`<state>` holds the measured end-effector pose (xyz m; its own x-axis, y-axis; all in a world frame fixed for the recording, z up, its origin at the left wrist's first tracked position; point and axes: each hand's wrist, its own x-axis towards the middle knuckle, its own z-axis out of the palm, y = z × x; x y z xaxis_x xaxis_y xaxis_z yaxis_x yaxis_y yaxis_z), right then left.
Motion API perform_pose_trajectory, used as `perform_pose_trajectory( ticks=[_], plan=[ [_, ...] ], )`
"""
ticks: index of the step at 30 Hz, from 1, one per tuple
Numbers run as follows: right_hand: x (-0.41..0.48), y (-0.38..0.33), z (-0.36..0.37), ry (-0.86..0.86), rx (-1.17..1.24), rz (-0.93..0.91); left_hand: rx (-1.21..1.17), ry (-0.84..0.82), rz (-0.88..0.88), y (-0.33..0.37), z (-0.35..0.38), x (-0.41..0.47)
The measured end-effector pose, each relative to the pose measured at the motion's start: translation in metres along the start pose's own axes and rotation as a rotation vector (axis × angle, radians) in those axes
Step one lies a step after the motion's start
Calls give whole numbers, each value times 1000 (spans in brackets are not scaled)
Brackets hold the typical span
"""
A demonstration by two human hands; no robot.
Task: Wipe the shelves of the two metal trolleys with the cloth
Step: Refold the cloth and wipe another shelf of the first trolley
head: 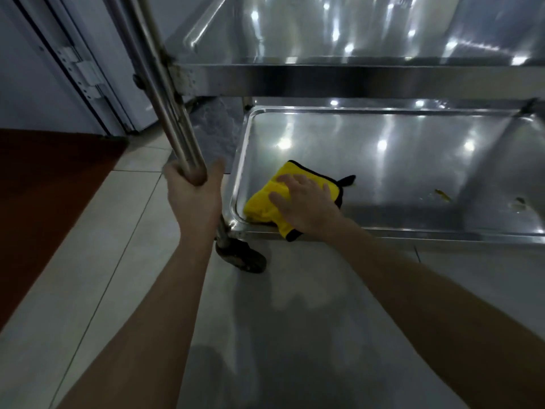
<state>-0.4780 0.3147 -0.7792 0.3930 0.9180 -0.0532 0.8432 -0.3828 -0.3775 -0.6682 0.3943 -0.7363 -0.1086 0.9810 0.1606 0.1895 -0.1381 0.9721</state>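
Note:
A steel trolley fills the upper right, with an upper shelf (pixel 354 75) and a bottom shelf (pixel 398 160) below it. A yellow cloth with black edging (pixel 262 202) lies in the near left corner of the bottom shelf and hangs slightly over its front rim. My right hand (pixel 306 206) presses flat on the cloth, fingers spread. My left hand (pixel 193 199) is closed around the trolley's upright post (pixel 165 98) at its left corner. Only one trolley is in view.
A black caster wheel (pixel 244 258) sits under the trolley's near left corner on the pale tiled floor (pixel 118 246). Small yellow and dark specks (pixel 442 196) lie on the right of the bottom shelf. A door frame with a hinge (pixel 85 72) and a red-brown mat (pixel 44 196) are at left.

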Motion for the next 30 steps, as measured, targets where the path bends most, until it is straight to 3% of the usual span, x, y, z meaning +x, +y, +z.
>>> perform_pose_trajectory(
  ticks=[2,3,5,8,11,13,16,18,21,23,26,30],
  plan=[
    [6,-25,16,66,38,175,100,199,211,-11,-4,-26],
    [11,-31,23,44,22,236,124,176,358,-16,-5,-43],
    [22,-34,37,-20,-70,270,156,-101,570,-30,1,-65],
    [29,-15,45,-59,-174,124,216,-401,489,-42,27,-64],
    [23,36,26,-132,-165,-108,323,-526,276,-48,47,-47],
    [22,68,3,-216,-164,-197,384,-573,264,-57,50,-38],
    [25,70,-7,-262,-122,-92,436,-595,351,-60,56,-29],
    [17,48,10,-160,-126,16,533,-625,426,-57,67,-22],
    [0,33,39,18,-197,71,834,-703,573,-58,87,-18],
    [-1,42,40,17,-180,36,1038,-735,699,-70,90,-20],
    [0,96,22,29,-268,-70,1046,-679,688,-79,88,-17],
    [2,175,-23,-66,-247,192,931,-659,612,-69,88,-27]
  ],
)
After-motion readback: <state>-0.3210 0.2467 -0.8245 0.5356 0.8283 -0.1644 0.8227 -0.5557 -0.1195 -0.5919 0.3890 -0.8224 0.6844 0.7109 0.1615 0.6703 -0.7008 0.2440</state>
